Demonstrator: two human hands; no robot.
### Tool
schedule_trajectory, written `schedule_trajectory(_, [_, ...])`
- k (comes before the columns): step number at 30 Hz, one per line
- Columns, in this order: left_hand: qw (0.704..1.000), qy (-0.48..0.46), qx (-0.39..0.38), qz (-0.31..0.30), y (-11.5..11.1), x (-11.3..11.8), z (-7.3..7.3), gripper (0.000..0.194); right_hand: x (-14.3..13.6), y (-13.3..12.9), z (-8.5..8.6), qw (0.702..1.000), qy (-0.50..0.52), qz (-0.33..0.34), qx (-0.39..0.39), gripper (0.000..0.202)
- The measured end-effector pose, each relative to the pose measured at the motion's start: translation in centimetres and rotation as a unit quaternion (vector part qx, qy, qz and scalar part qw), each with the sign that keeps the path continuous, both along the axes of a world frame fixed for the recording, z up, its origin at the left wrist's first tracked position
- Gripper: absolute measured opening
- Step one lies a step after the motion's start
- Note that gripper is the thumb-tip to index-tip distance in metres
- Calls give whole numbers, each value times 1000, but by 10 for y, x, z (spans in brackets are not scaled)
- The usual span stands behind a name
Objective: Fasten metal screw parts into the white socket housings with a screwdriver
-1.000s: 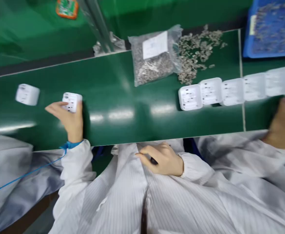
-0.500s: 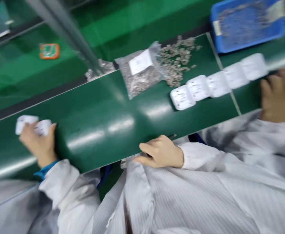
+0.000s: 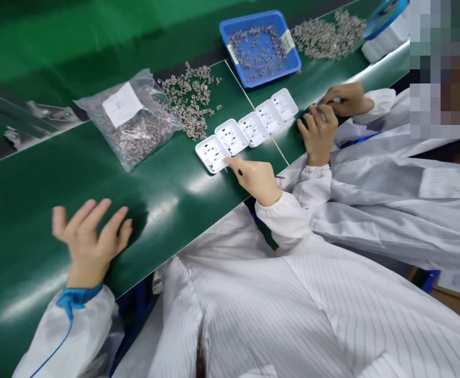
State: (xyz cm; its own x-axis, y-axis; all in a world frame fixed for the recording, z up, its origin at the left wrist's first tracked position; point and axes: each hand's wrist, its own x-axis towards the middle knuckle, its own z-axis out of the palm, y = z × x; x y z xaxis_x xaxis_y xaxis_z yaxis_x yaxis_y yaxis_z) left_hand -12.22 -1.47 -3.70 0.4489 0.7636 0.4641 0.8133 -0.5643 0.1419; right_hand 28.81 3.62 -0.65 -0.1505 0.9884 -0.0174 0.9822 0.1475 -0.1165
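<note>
Right up close we have our striped coat (image 3: 230, 273), then a blue wristband (image 3: 76, 297) with its cord, and above it our left hand (image 3: 92, 241), fingers spread wide over the bench (image 3: 154, 197), gripping nothing. Across to our right hand (image 3: 253, 178): fingers curled around a slim dark tool (image 3: 280, 177), thumb and index pinched together at the right side of the nearest case (image 3: 212, 155). That white case heads a slanting row of five, edge to edge or nearly so. Crowding the row's far end, a co-worker's two hands (image 3: 322, 128) work close together; we can't tell what's between them.

Behind the row, a clear bag (image 3: 135, 126) of metal bits slumps beside a loose heap (image 3: 192, 100), then comes a blue tray (image 3: 273, 77) and a second heap (image 3: 330, 37). The bench is glossy green, crossed by a pale seam (image 3: 280, 149); a metal post (image 3: 13, 107) stands back left, a green panel (image 3: 135, 31) beyond. The front edge cuts diagonally past us, and the widest stretch for moving lies between our left hand and the cases; bag and heap hem in the back.
</note>
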Motion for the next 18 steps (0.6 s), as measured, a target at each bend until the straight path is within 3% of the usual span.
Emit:
schedule_trajectory(1, [1000,-3,16,-20,1,21,3,55,0,1,-1,1000,0,23,-4,39])
schedule_trajectory(4, [992,-100,-79,-8,7,76,13,54,-21,-8,2,996,14,87,-13,36])
schedule_trajectory(7, [966,-148,-210,-2,15,103,17,59,-63,-33,11,987,58,147,-26,33])
schedule_trajectory(9, [955,-128,-269,-9,20,105,17,59,-90,-50,16,977,90,186,-57,30])
schedule_trajectory(12, [953,-83,-291,-22,23,98,16,57,-114,-61,24,960,99,228,-130,30])
schedule_trajectory(15, [957,-54,-284,-40,24,94,15,59,-110,-52,38,945,146,251,-154,29])
schedule_trajectory(18, [950,-76,-301,-44,27,96,14,63,-95,-31,63,926,266,248,-98,62])
